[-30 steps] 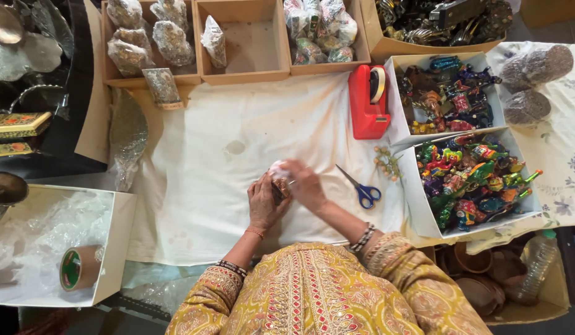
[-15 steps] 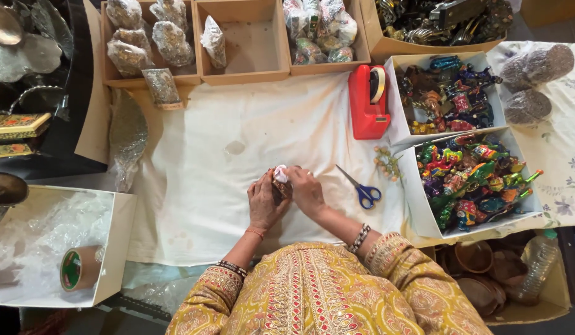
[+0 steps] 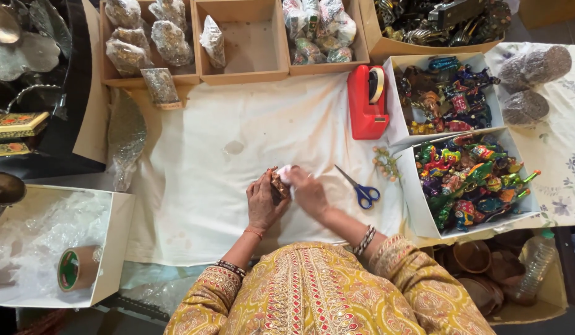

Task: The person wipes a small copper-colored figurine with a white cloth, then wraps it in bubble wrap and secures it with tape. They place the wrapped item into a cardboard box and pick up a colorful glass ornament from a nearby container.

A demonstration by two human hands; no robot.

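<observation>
Small brown-gold wrapped piece [image 3: 278, 185] is sitting mid-cloth, left hand [image 3: 263, 203] fingers curling around it, right hand [image 3: 308, 192] fingers pinching pale wrapping [image 3: 285, 173] at its top. Blue-handled scissors [image 3: 360, 190] are lying just right, red tape dispenser [image 3: 367, 102] farther off.

Clear cellophane packets [image 3: 148, 34] fill the brown cardboard boxes [image 3: 241, 43] at top; white boxes [image 3: 417, 192] at right hold bright foil-wrapped pieces.

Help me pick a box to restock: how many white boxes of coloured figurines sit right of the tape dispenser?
2. The upper white box stands beside the red tape dispenser; the lower white box sits below it, right of the blue-handled scissors.
</observation>
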